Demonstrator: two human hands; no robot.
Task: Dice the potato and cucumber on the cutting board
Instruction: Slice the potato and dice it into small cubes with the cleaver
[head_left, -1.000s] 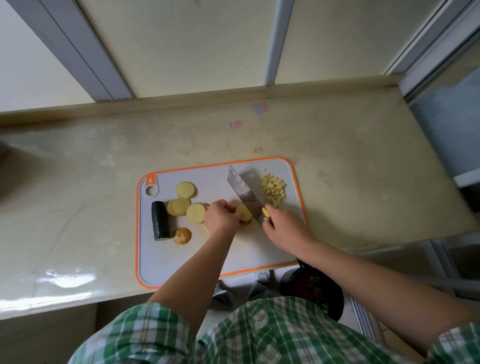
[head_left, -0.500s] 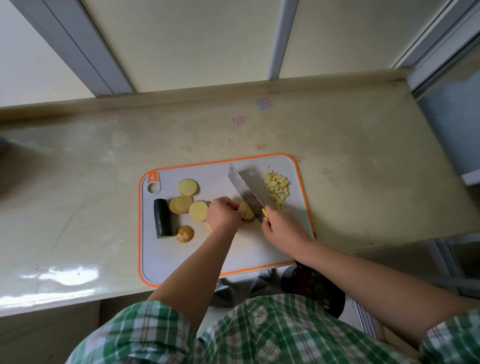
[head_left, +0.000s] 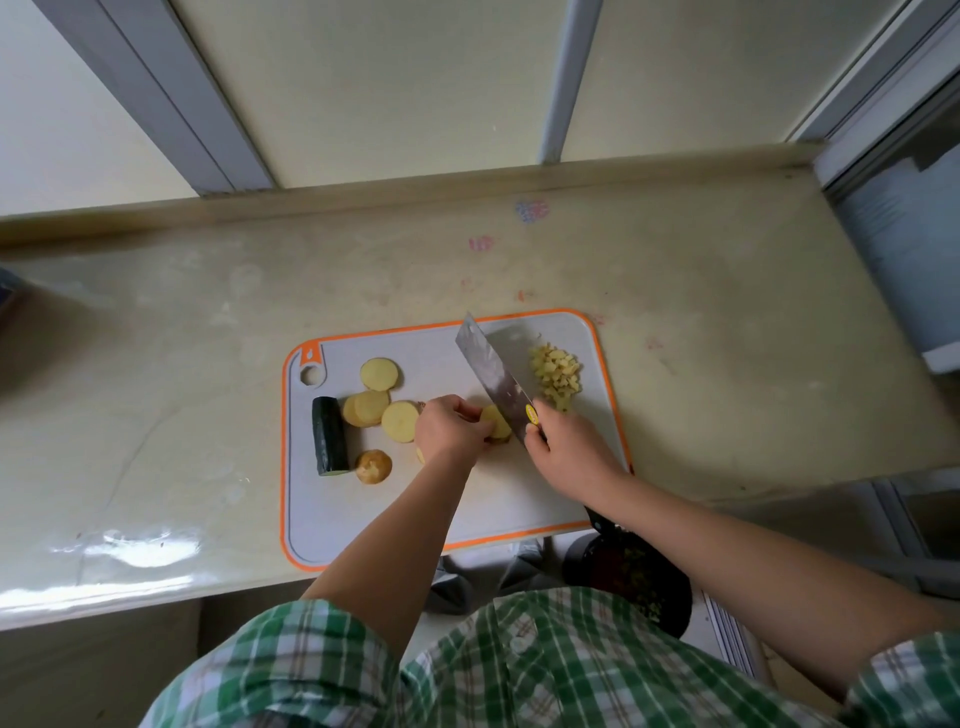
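Working at the near side of the counter (head_left: 208, 338), the person cuts on a grey, orange-rimmed cutting board (head_left: 363, 514). Nearest the body, the left hand (head_left: 451, 431) curls over a small stack of potato slices (head_left: 496, 421) and pins it to the board. I cannot see whether the fingertips are tucked. Just beside it, the right hand (head_left: 563, 449) is wrapped around the handle of a cleaver (head_left: 493, 371). Its broad blade angles away toward the board's far edge and meets the stack's right side. To do this cut well, I judge, the knuckles should guide the flat of the blade with the fingertips curled back. The strokes should be evenly spaced so the cubes match. Left of the holding hand lie a potato end (head_left: 373, 466), a cucumber piece (head_left: 329, 435) not yet diced, and several loose slices (head_left: 379, 402). Farther off, right of the blade, sits the pile of diced potato (head_left: 555, 375).
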